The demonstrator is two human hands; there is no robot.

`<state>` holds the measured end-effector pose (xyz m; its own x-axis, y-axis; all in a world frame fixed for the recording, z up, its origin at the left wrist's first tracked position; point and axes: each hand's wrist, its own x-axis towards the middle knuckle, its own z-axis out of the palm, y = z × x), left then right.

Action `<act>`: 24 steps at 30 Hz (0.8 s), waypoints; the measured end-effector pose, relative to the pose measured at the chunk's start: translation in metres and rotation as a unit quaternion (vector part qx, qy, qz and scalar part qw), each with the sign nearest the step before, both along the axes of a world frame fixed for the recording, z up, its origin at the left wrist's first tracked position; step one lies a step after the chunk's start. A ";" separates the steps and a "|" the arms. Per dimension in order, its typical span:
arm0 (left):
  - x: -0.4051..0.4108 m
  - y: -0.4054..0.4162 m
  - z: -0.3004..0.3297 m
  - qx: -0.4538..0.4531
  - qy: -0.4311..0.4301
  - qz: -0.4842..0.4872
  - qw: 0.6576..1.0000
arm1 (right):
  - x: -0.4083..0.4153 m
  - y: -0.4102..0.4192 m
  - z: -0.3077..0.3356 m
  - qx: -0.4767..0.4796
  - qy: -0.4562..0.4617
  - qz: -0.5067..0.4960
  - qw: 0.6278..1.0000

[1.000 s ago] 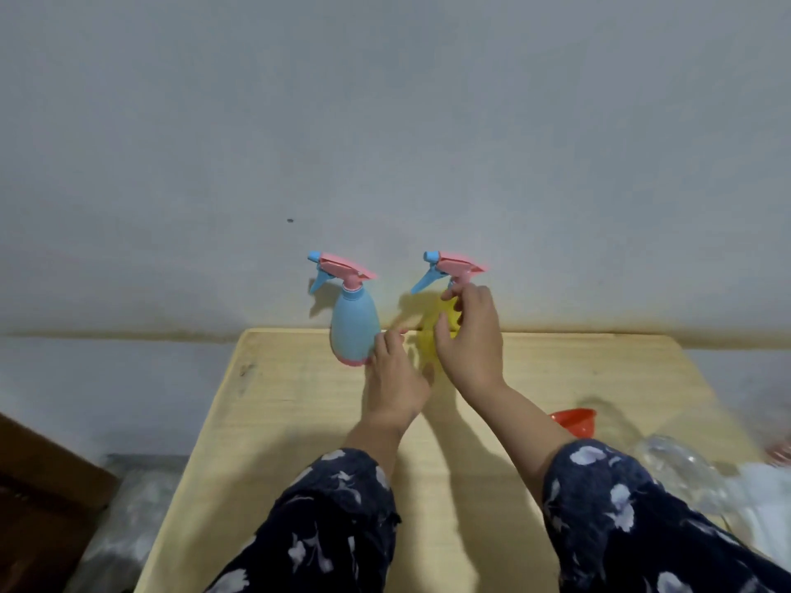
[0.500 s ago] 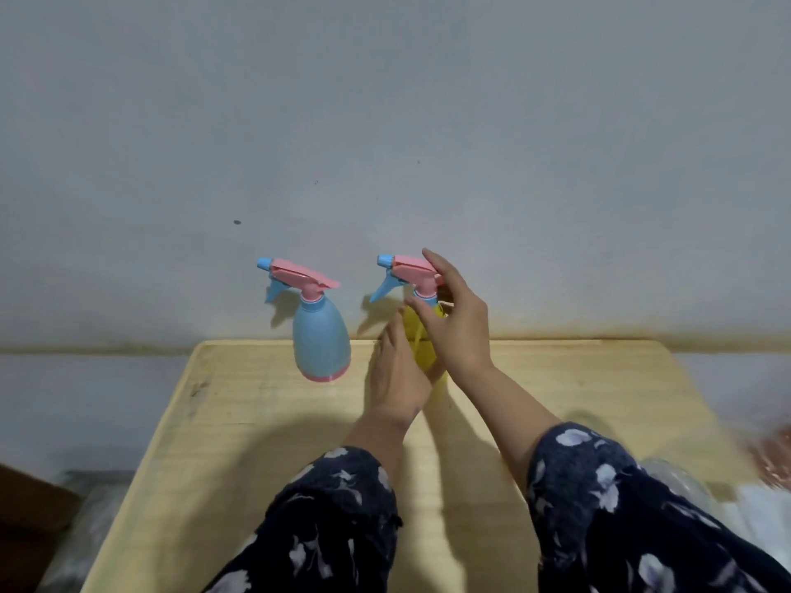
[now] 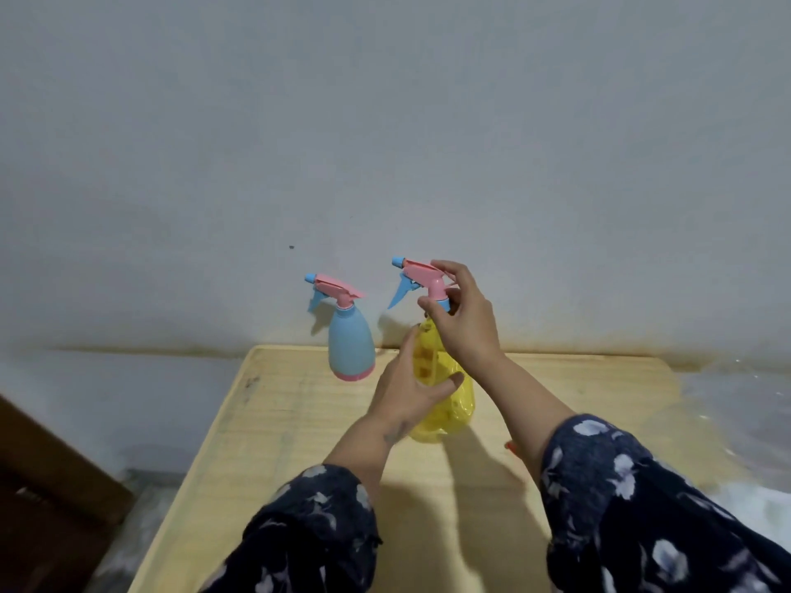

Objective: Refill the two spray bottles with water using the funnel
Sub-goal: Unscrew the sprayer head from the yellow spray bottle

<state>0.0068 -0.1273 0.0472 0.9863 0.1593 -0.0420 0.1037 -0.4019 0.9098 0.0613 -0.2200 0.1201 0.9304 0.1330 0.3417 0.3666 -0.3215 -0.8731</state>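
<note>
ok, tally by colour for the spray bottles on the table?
blue bottle: 1
yellow bottle: 1
Total: 2
Left hand holds the yellow bottle's body; right hand grips its neck.

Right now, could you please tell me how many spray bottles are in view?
2. The blue spray bottle stands at the table's far edge; the yellow spray bottle is held in both hands nearer the camera. None seems hidden.

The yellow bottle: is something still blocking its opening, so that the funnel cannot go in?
Yes. The pink spray head sits on the neck of the yellow bottle. The right hand grips that neck; the left hand holds the body.
</note>
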 end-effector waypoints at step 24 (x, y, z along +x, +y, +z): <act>-0.075 -0.022 0.051 0.057 -0.064 0.034 0.996 | -0.067 -0.024 0.034 -0.016 -0.020 -0.004 1.000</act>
<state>-0.0679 -0.1495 0.0981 0.9691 0.2228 0.1064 0.0198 -0.4996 0.8660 -0.0054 -0.2436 0.1538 0.9170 0.1369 0.3747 0.3986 -0.3521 -0.8468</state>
